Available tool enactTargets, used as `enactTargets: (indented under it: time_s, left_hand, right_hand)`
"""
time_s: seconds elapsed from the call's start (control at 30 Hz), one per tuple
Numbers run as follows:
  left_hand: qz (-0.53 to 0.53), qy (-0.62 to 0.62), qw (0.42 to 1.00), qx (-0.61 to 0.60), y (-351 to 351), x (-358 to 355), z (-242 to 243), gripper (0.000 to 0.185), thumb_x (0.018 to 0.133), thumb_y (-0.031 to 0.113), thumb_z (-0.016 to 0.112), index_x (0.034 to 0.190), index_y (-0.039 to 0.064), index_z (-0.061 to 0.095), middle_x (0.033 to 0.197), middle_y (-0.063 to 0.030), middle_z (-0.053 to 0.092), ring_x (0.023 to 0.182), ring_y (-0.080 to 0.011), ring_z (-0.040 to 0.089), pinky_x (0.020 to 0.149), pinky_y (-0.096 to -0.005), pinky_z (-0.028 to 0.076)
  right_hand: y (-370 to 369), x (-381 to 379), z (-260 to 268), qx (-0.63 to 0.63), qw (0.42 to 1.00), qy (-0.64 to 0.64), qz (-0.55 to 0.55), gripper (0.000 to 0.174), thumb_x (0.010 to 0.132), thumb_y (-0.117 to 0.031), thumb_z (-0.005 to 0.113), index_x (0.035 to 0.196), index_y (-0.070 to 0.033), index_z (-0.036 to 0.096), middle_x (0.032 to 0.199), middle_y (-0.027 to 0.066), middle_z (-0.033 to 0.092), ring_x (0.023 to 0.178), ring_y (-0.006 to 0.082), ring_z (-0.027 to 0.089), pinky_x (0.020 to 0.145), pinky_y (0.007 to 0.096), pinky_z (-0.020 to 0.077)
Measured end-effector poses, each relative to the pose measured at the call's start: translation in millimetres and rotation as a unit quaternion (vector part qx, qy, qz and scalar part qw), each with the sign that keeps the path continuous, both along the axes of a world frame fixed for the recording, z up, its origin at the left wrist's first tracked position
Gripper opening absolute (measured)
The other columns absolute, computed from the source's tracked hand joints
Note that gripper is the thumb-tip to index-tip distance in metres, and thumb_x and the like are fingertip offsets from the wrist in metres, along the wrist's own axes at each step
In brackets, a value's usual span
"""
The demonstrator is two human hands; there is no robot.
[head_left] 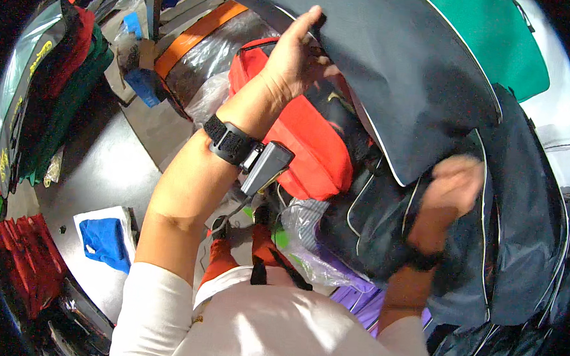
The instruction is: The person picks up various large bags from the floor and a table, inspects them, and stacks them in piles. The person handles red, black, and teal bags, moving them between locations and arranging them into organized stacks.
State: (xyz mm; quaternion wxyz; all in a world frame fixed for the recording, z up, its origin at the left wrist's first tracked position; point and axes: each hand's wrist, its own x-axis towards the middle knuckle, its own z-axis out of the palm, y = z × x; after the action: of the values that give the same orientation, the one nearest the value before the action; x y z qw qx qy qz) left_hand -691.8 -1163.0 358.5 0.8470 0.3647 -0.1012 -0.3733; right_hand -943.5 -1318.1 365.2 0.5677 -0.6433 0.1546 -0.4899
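Observation:
A large dark grey fabric panel (395,52) with white piping, like part of a garment bag, spreads before me. My left hand (294,58) is at its near left edge, the thumb along the top and the fingers partly hidden beneath. Under that forearm lies a red fabric bag (311,150) with a dark, partly covered top. My right hand (453,183) is blurred by motion, just beyond the panel's lower corner. It is over a pile of dark piped bags (522,217); whether it grips anything is unclear.
A green fabric piece (498,44) lies at the upper right. Purple bags (356,300) and clear plastic (306,228) are near my waist. To the left are stacked dark green fabrics (74,101), folded red fabric (25,260) and a blue cloth (105,240) on a grey surface.

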Motion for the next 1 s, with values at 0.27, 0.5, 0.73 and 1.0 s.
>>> enactTargets:
  time_s: [0.27, 0.5, 0.73, 1.0]
  left_hand:
    - [-0.093, -0.009, 0.995, -0.039, -27, -13, 4, 0.049, 0.081, 0.048, 0.054, 0.111, 0.009, 0.055, 0.106, -0.0061, 0.060, 0.093, -0.0194, 0.059, 0.079, -0.0358, 0.047]
    - [-0.057, 0.001, 0.998, 0.004, -6, -27, -16, 0.052, 0.084, 0.039, 0.057, 0.120, 0.004, 0.047, 0.117, -0.0085, 0.054, 0.105, -0.0217, 0.053, 0.092, -0.0337, 0.041]
    - [-0.006, 0.114, 0.958, 0.262, 91, -55, -162, 0.045, 0.083, 0.033, 0.061, 0.112, -0.001, 0.051, 0.099, -0.0062, 0.058, 0.084, -0.0181, 0.056, 0.071, -0.0310, 0.045]
    - [0.125, 0.124, 0.883, 0.435, 159, -63, -290, 0.045, 0.083, 0.039, 0.057, 0.096, -0.004, 0.052, 0.080, -0.0092, 0.054, 0.067, -0.0177, 0.051, 0.054, -0.0339, 0.041]
  right_hand:
    - [48, -21, -122, 0.347, 0.933, 0.028, -0.085, 0.019, 0.087, -0.020, 0.050, 0.074, -0.006, 0.048, 0.054, 0.0019, 0.043, 0.042, 0.0104, 0.040, 0.035, 0.0216, 0.0293]
    - [49, -36, -125, 0.324, 0.937, 0.036, -0.122, 0.017, 0.087, -0.024, 0.050, 0.079, -0.009, 0.050, 0.059, 0.0004, 0.045, 0.042, 0.0084, 0.038, 0.034, 0.0210, 0.0273]
    - [58, -82, -169, 0.402, 0.887, 0.188, -0.126, 0.052, 0.090, -0.039, 0.043, 0.123, 0.000, 0.044, 0.121, 0.0138, 0.049, 0.104, 0.0245, 0.052, 0.089, 0.0333, 0.0413]
    - [57, 3, -184, 0.465, 0.839, 0.282, 0.031, 0.033, 0.078, -0.013, 0.063, 0.105, 0.003, 0.053, 0.096, 0.0102, 0.059, 0.084, 0.0224, 0.057, 0.076, 0.0341, 0.0456]
